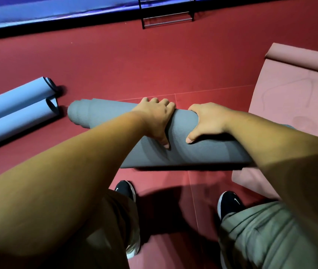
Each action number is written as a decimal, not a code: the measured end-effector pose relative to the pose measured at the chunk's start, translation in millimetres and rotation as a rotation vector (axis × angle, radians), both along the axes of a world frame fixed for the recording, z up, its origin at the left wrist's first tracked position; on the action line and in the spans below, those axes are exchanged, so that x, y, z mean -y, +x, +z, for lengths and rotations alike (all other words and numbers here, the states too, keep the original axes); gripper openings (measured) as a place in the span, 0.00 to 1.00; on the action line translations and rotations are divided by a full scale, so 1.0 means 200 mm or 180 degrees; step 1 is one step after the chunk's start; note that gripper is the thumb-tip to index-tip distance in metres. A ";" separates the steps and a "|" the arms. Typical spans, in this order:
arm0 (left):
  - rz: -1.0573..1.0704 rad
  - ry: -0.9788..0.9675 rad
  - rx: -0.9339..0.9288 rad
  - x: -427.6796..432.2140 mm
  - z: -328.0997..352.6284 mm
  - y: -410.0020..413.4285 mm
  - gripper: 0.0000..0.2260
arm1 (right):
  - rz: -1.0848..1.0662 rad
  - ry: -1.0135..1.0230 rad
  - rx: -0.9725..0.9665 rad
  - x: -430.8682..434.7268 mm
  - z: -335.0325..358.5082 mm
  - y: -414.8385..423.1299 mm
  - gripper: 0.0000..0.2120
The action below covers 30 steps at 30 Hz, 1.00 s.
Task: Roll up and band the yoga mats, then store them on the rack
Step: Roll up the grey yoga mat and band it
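Two light-blue rolled mats [15, 107] lie on the red floor [135, 65] at left. In the middle, the left hand [154, 117] and right hand [206, 121] grip the grey rolled mat [104, 116], fingers curled over its far side and thumbs on the near side. A pink mat [294, 98] lies partly unrolled at right.

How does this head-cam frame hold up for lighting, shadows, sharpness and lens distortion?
Head view: dim light, yet the grey mat and the left hand and right hand gripping it are sharp, ribbing readable. Head view: heavy shadow on the floor beneath the mat and around the shoes. Head view: wide-angle stretch enlarges the forearms and curves the edge of the blue wall padding, which carries a sheen.
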<state>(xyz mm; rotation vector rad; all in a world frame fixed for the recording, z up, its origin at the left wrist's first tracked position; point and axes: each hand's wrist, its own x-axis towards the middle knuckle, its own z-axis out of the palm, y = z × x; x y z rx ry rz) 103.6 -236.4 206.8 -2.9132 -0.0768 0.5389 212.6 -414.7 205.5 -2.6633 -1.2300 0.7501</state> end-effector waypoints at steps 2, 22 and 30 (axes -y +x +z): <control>-0.0040 -0.0054 0.0109 0.00 -0.01 0.00 0.55 | -0.0008 -0.0023 -0.0054 0.00 0.00 -0.01 0.46; 0.0671 -0.0809 -0.0069 -0.09 0.05 0.00 0.43 | 0.0561 -0.0193 0.1019 -0.04 -0.04 -0.06 0.52; 0.0104 -0.0192 -0.0043 -0.03 0.03 0.01 0.58 | 0.0179 -0.0134 0.0282 -0.01 -0.02 0.01 0.42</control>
